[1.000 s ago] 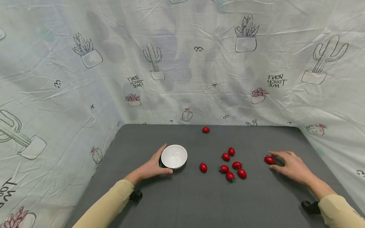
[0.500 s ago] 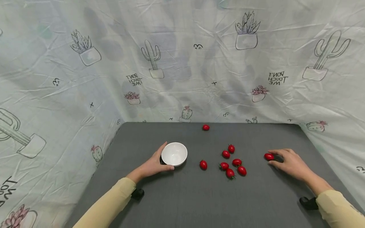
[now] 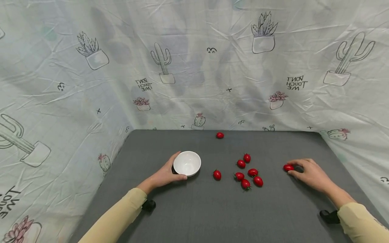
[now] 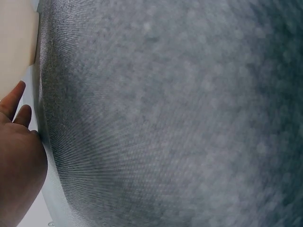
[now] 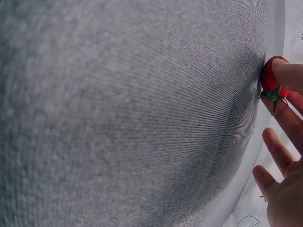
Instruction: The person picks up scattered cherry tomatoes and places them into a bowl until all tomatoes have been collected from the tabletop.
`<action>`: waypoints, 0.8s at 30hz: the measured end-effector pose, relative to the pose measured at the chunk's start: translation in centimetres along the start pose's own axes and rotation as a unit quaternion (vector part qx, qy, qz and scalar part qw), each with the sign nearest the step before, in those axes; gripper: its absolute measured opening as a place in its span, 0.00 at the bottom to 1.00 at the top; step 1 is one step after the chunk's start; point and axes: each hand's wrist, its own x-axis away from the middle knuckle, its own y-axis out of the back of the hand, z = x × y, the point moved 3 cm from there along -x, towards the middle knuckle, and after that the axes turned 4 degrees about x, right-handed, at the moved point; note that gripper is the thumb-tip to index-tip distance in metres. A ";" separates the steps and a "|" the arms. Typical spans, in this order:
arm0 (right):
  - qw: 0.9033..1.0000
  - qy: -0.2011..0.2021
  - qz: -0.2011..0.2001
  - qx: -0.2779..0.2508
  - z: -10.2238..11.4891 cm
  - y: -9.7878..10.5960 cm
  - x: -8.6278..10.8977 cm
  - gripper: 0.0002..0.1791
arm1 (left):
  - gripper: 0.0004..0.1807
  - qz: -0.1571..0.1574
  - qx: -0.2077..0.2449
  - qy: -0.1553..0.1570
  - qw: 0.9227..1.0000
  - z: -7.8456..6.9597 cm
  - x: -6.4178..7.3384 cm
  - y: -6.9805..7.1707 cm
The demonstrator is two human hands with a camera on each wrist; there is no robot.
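Note:
A white bowl (image 3: 187,164) stands on the dark grey table, with my left hand (image 3: 164,174) round its left side. The thumb lies along the near side and the fingers reach behind the far left side. In the left wrist view the bowl's pale wall (image 4: 15,38) shows beyond the fingertips. Far to the right, my right hand (image 3: 311,173) pinches a red cherry tomato (image 3: 288,167) between thumb and fingers, low at the tabletop. The right wrist view shows this tomato (image 5: 271,78) with its green stem end; the other fingers are spread apart from it.
Several more cherry tomatoes (image 3: 245,184) lie in a loose cluster between the hands. A single tomato (image 3: 217,174) lies just right of the bowl, another tomato (image 3: 220,135) near the table's back edge. A printed cloth (image 3: 188,67) hangs behind and beside the table (image 3: 194,216).
My right thumb and fingers have closed in on the tomato from either side. The left thumb has slid a little along the bowl's near side. The head view has shifted slightly.

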 end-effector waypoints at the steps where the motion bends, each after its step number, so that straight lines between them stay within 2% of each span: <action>1: 1.000 0.000 0.001 -0.002 0.0 0.0 0.0 0.23 | 0.65 0.000 0.001 -0.001 1.000 0.0 0.0 0.0; 5: 1.000 0.005 -0.004 -0.010 -0.1 0.1 -0.1 0.22 | 0.64 -0.001 0.000 0.000 1.000 0.0 0.0 -0.1; 12: 0.998 0.034 -0.056 -0.022 0.9 1.4 -0.6 0.18 | 0.64 0.003 0.000 0.006 1.000 0.1 0.1 0.0; 16: 0.996 0.042 -0.067 -0.027 2.3 2.2 -1.1 0.17 | 0.63 0.005 0.003 0.005 1.000 0.1 0.1 0.1; 24: 0.995 0.065 -0.055 -0.059 6.1 2.9 -3.0 0.19 | 0.65 0.009 -0.002 0.004 1.000 -0.1 0.1 0.1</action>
